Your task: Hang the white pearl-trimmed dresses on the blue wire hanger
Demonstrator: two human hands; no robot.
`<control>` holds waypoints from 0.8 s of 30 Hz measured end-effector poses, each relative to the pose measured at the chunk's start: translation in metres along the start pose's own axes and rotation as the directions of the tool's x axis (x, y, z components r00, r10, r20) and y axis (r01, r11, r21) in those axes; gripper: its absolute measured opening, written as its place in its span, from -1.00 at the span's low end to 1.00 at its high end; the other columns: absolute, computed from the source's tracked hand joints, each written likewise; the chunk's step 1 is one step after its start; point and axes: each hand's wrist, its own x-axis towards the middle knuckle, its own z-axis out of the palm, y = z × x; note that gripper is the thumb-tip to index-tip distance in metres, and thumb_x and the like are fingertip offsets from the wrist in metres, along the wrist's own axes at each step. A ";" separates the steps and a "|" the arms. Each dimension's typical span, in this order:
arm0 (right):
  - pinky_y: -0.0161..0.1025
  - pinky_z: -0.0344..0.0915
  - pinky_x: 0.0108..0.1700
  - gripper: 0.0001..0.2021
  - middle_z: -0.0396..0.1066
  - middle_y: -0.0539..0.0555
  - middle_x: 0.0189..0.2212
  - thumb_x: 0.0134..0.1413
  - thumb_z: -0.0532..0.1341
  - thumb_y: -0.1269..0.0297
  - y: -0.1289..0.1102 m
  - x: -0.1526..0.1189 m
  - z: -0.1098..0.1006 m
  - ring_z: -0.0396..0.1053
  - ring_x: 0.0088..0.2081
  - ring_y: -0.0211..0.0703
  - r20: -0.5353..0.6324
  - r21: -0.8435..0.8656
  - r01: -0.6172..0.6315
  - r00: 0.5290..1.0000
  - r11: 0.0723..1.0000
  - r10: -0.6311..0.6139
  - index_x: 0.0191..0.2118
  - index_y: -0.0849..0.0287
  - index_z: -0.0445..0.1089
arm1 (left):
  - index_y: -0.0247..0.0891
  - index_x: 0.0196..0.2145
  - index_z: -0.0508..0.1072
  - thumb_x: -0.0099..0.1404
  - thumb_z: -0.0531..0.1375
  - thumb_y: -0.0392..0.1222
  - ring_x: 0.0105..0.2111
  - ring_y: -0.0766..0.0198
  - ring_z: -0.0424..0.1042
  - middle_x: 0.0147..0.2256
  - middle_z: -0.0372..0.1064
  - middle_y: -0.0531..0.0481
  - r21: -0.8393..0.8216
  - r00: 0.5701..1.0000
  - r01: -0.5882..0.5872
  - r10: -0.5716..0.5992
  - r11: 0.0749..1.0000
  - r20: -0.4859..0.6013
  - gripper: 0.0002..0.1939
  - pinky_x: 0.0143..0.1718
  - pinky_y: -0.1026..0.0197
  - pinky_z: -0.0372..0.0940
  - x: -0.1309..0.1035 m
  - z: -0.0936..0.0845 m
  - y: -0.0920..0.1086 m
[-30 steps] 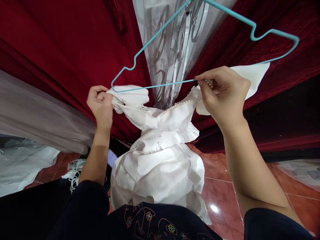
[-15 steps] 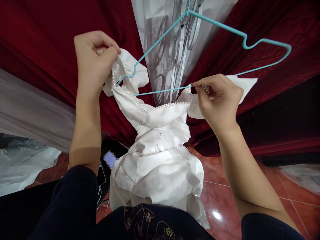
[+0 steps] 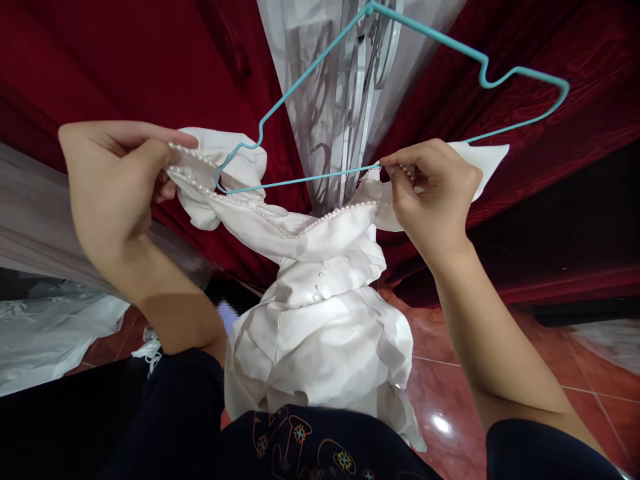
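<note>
1. Fitting the white dress [image 3: 325, 333] to the turquoise hanger [image 3: 310, 177] looks to be the step in hand. The dress drops in folds toward the wearer's lap, its bodice just below the hanger's bottom bar; whether the skirt rests on the floor cannot be told.
2. The pearl-trimmed neckline [image 3: 296, 237] spans both hands, dipping in the middle. At its left side, the hanger's left end sits by the opening between two pearled edges.
3. The left grip [image 3: 115, 180] pinches the pearled edge between thumb and fingers, drawn out beyond that end.
4. The right grip [image 3: 435, 193] pinches the bottom bar, with some pearl trim gathered in the fingers; the hanger's right end juts past it.
5. The next move seems to call for guiding the left edge over the hanger's end while the right pinch keeps the bar steady, without straining the pearls.
6. Farther out are red curtains [image 3: 150, 67] behind, the tiled floor [image 3: 435, 373] below, and white cloth [image 3: 60, 333] near the floor's left edge.
</note>
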 end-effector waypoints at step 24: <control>-0.01 0.45 -0.09 -0.81 0.61 0.09 -0.11 0.38 0.20 0.33 0.001 -0.001 -0.003 0.55 -0.14 -0.02 0.007 0.049 -0.057 0.998 0.997 0.057 -0.07 0.00 0.57 | 0.01 -0.05 0.66 0.36 0.10 -0.46 -0.43 0.14 0.42 -0.38 0.46 0.03 -0.126 0.886 -0.354 0.375 0.927 0.272 -0.54 -0.17 0.05 0.41 0.035 0.120 -0.007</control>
